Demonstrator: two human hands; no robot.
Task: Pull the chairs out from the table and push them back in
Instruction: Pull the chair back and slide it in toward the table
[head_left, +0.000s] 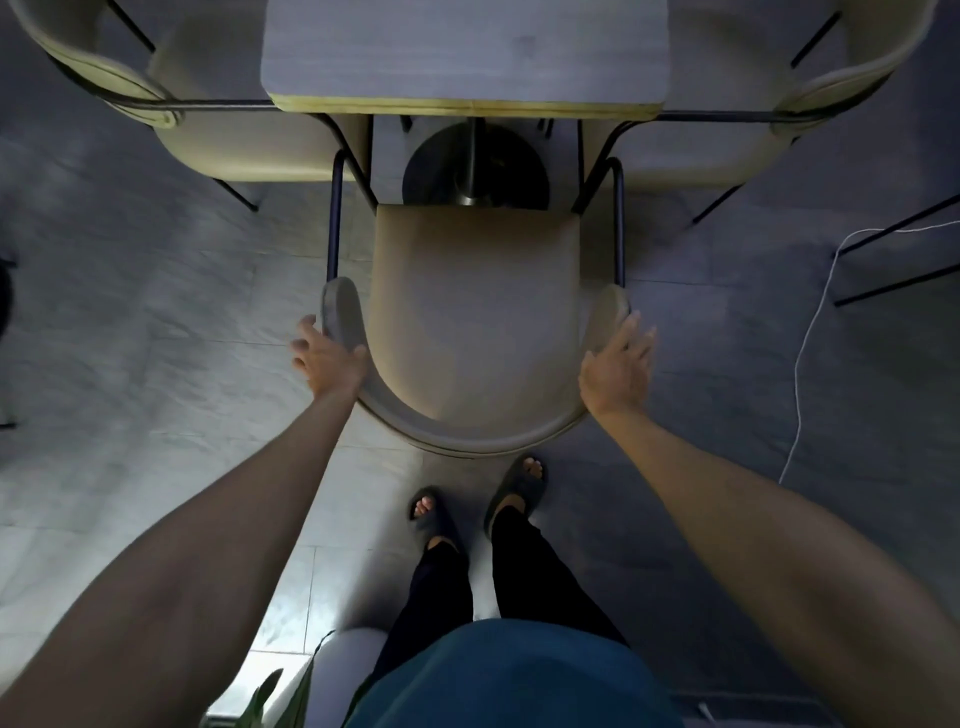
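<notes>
A beige chair (467, 312) with a curved backrest and black metal legs stands in front of me, its seat wholly clear of the grey table (462, 52). My left hand (324, 356) lies against the outer left side of the backrest, thumb on the rim, fingers loosely spread. At the right arm end of the backrest is my right hand (618, 366), fingers straight and touching it. Neither hand is clenched round the chair.
Two more beige chairs stand at the table's sides, one at the left (218, 124) and one at the right (779, 119). The table's round pedestal base (475, 166) shows beyond the seat. A white cable (802, 364) runs over the floor at right. My sandalled feet stand just behind the chair.
</notes>
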